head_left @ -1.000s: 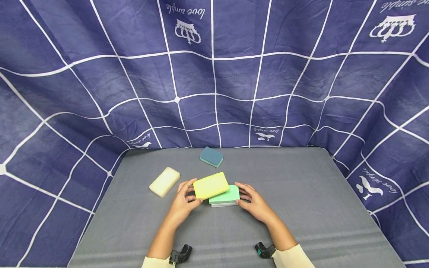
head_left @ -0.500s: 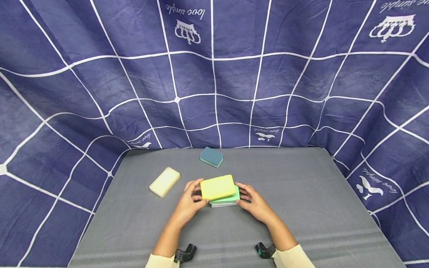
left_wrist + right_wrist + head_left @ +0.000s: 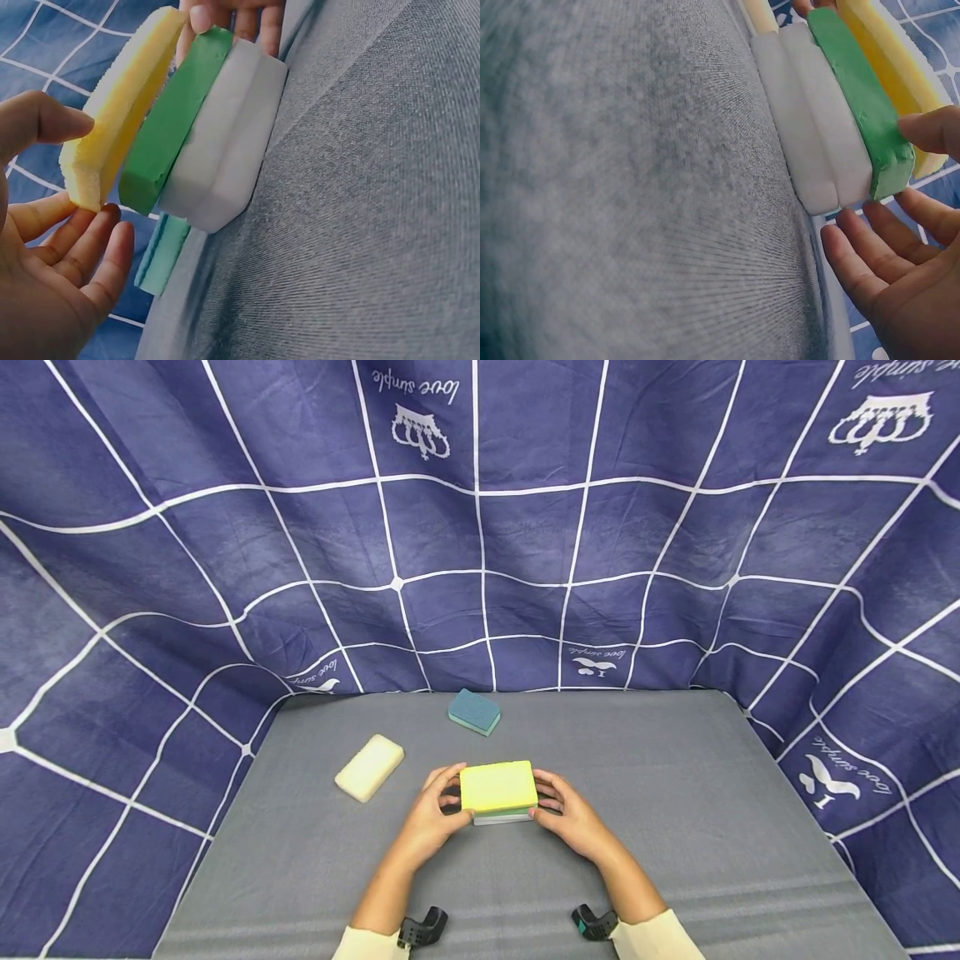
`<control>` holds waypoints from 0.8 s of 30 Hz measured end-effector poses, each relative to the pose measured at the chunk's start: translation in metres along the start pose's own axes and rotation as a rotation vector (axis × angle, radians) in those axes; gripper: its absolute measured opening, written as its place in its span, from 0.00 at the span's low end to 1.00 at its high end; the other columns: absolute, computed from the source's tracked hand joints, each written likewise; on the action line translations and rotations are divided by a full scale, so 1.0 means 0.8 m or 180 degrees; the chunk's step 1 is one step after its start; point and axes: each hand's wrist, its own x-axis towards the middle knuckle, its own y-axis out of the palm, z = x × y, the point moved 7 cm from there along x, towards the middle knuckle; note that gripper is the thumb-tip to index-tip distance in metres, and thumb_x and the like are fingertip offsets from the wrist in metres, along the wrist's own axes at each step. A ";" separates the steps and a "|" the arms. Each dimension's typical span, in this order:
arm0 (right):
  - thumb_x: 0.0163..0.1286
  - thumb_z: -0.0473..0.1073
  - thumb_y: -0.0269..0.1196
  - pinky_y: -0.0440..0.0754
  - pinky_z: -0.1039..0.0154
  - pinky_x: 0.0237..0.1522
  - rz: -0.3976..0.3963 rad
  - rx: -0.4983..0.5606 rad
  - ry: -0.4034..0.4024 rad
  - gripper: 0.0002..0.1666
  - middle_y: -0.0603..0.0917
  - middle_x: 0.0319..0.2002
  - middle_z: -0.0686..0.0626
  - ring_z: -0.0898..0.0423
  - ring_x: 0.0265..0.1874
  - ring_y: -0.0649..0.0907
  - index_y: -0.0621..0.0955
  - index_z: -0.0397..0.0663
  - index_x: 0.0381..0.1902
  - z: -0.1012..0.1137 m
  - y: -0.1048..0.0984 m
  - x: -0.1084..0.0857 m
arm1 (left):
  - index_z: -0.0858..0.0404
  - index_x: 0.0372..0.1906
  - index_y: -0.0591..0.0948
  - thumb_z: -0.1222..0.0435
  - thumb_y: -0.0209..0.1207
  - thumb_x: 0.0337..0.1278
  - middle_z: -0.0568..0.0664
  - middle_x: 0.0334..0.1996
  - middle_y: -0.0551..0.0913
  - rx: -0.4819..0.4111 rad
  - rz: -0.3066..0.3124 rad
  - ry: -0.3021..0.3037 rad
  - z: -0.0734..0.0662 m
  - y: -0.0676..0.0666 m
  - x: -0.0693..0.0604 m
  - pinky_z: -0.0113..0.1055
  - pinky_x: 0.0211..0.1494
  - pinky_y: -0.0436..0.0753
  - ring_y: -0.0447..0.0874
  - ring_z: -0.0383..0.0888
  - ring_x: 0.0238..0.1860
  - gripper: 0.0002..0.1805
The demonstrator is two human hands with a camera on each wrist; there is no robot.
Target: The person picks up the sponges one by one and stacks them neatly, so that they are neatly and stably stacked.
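My left hand (image 3: pixel 431 820) pinches a yellow sponge (image 3: pixel 498 785) by its left end, thumb on the near side. The sponge hovers just over a stack. Topmost in that stack is a green sponge (image 3: pixel 176 124), lying on two white sponges (image 3: pixel 201 154) that sit one on the other on the table. A narrow gap between yellow and green shows in the left wrist view. At the stack's right end, my right hand (image 3: pixel 567 818) holds the green sponge between thumb and fingers. From the head view the yellow sponge hides most of the stack.
On the grey table (image 3: pixel 645 752), a cream sponge (image 3: pixel 370 768) lies to the left of the stack. Behind the stack is a teal scouring sponge (image 3: pixel 474 712). A blue curtain with white lines (image 3: pixel 525 527) encloses the back and sides.
My left hand has carried the yellow sponge to the right and slightly nearer, turning it from tilted to nearly in line over the green one. The right hand has stayed in place.
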 end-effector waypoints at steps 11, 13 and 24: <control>0.66 0.42 0.70 0.80 0.54 0.62 -0.0031 -0.0081 0.0077 0.42 0.71 0.70 0.41 0.43 0.64 0.78 0.67 0.49 0.74 -0.002 0.000 -0.001 | 0.58 0.73 0.70 0.70 0.70 0.47 0.53 0.65 0.72 0.0071 0.0025 -0.0006 0.002 0.007 0.002 0.50 0.61 0.78 0.78 0.55 0.58 0.42; 0.66 0.42 0.71 0.79 0.53 0.63 -0.0010 -0.0093 0.0070 0.43 0.71 0.71 0.40 0.43 0.65 0.78 0.66 0.49 0.75 -0.003 0.000 -0.001 | 0.59 0.73 0.70 0.70 0.69 0.47 0.53 0.65 0.72 0.0059 0.0032 -0.0005 0.002 0.008 0.001 0.50 0.61 0.78 0.77 0.55 0.58 0.43; 0.62 0.43 0.74 0.75 0.49 0.67 0.0035 -0.0023 -0.0327 0.52 0.70 0.73 0.43 0.44 0.71 0.73 0.61 0.55 0.79 0.012 -0.002 0.000 | 0.58 0.74 0.68 0.70 0.69 0.48 0.53 0.67 0.70 0.0046 0.0056 -0.0041 0.004 0.009 0.002 0.50 0.62 0.78 0.77 0.56 0.60 0.44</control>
